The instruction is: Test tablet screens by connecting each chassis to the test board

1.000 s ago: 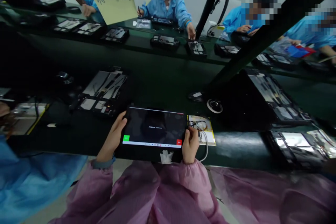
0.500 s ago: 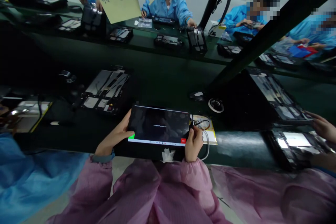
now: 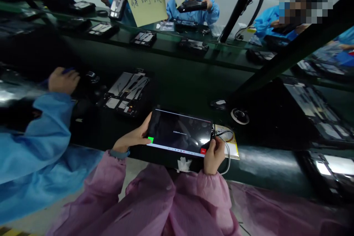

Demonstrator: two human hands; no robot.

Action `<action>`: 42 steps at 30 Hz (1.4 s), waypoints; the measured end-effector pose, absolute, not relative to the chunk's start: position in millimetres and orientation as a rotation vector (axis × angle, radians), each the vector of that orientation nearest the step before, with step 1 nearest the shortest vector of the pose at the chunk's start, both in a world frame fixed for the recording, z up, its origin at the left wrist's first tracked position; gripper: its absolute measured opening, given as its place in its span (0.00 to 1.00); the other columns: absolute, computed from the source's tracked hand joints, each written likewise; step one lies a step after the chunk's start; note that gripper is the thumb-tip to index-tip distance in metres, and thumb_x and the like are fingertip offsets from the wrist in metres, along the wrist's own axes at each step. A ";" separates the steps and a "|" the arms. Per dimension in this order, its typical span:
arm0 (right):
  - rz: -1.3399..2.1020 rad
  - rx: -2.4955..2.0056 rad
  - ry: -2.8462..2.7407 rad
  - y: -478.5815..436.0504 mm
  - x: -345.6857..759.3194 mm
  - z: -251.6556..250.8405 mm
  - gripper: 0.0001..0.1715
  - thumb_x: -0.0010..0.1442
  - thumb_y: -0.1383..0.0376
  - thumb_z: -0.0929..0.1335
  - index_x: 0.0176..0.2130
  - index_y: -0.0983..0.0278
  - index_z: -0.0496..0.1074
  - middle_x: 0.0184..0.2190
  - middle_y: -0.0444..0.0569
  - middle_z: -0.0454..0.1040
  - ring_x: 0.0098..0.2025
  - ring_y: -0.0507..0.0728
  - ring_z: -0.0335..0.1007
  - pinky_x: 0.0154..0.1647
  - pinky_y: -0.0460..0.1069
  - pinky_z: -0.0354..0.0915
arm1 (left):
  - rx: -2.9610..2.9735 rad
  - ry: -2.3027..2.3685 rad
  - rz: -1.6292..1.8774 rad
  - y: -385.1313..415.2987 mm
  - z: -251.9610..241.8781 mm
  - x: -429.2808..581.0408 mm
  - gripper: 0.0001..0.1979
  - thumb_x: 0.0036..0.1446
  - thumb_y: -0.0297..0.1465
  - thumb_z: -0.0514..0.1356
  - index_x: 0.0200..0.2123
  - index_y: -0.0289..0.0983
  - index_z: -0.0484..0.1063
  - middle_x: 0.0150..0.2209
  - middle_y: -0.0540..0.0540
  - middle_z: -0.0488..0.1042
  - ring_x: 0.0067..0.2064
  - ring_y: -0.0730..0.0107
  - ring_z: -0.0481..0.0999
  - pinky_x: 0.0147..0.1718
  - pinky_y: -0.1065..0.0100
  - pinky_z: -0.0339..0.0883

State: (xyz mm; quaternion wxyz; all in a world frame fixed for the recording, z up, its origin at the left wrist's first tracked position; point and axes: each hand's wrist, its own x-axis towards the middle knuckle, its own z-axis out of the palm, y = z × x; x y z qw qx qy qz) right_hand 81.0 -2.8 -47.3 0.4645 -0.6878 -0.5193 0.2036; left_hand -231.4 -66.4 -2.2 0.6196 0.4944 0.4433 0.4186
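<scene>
A tablet (image 3: 179, 129) with a lit, mostly black screen is tilted up toward me above the bench's front edge. A green square marks its lower left corner and a red one its lower right. My left hand (image 3: 135, 136) grips its left side, thumb on the front by the green square. At the right side my right hand (image 3: 215, 155) is closed on the tablet's edge, close to where a dark cable joins it. A white cable (image 3: 228, 160) loops down beside that hand. Behind the hand lies a yellow-edged sheet (image 3: 233, 147), partly covered.
An opened device with exposed inner parts (image 3: 128, 92) lies at the back left. A round metal-rimmed object (image 3: 240, 116) and a mouse (image 3: 219, 104) sit at the back right. A co-worker's blue sleeve (image 3: 52, 118) reaches in from the left. A dark slanted post (image 3: 276, 51) crosses the right.
The view has shifted, so the bench appears further right. A co-worker's blue-sleeved arm has come in at left. Across the bench, a person has lifted a device. My hands keep holding the tablet.
</scene>
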 end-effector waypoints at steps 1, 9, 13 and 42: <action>0.520 -1.678 -1.280 -2.7 80.9 -47.7 0.24 0.60 0.49 0.61 0.42 0.66 0.68 0.36 0.56 0.75 0.37 0.61 0.72 0.40 0.54 0.64 | 1.111 1.011 0.991 -66.5 -1.0 -230.1 0.55 0.51 0.39 0.66 0.68 0.47 0.27 0.71 0.44 0.35 0.70 0.50 0.37 0.65 0.49 0.43; 0.608 -1.621 -1.254 -1.9 78.6 -45.8 0.21 0.58 0.51 0.63 0.41 0.66 0.67 0.36 0.55 0.73 0.38 0.59 0.70 0.41 0.54 0.65 | 1.084 1.160 1.119 -66.3 -9.4 -221.1 0.51 0.53 0.38 0.64 0.69 0.44 0.32 0.71 0.43 0.38 0.70 0.49 0.42 0.66 0.52 0.44; 0.628 -1.606 -1.223 0.0 77.7 -41.2 0.21 0.56 0.50 0.64 0.38 0.65 0.67 0.33 0.52 0.72 0.36 0.58 0.69 0.40 0.53 0.64 | 1.192 1.412 1.079 -67.0 -9.6 -214.0 0.48 0.55 0.39 0.63 0.69 0.43 0.34 0.71 0.42 0.39 0.70 0.49 0.43 0.66 0.52 0.44; 0.351 -1.793 -1.346 -5.6 71.3 -32.0 0.24 0.61 0.52 0.59 0.39 0.67 0.72 0.29 0.54 0.76 0.30 0.59 0.71 0.32 0.50 0.60 | 0.876 1.990 1.365 -62.7 -33.9 -199.0 0.18 0.58 0.46 0.54 0.30 0.39 0.71 0.30 0.50 0.72 0.35 0.65 0.70 0.36 0.68 0.63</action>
